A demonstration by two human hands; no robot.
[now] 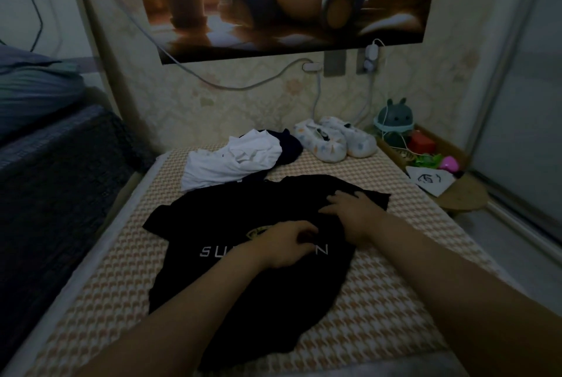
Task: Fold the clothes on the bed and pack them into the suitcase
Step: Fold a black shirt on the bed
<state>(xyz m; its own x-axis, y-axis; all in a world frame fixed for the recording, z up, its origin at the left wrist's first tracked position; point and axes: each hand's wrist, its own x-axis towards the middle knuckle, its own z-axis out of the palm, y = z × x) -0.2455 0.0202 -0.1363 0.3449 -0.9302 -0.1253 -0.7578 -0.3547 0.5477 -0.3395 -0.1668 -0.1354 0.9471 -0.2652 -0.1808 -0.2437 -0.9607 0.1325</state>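
Finding both forearms cut off by the near edge of the view, reaching out over a houndstooth-patterned bed point(380, 300). Looking down on a black T-shirt point(243, 300) lying front up and rumpled across the near middle of that bed, hem bunched toward the near side, one sleeve sticking out to the left. Reading only "SU" and a final "N" of the pale chest lettering, with the left hand point(286, 244) covering the middle letters and most of a yellowish emblem just above. Seeing that hand's fingers curled down onto the cloth, but failing to tell in the dim light whether pinching fabric or merely touching it. Noting the right hand point(352, 209) just beyond and to the right, resting on the shirt's far right part, fingers fairly straight and slightly spread over wrinkled cloth. Farther off, making out a crumpled white garment point(234, 161) partly covering a dark garment point(292, 145), then a pair of pale spotted slippers point(331, 141) by the wall. At far right, glimpsing an open cardboard box point(392, 151) holding small bits too murky to name.
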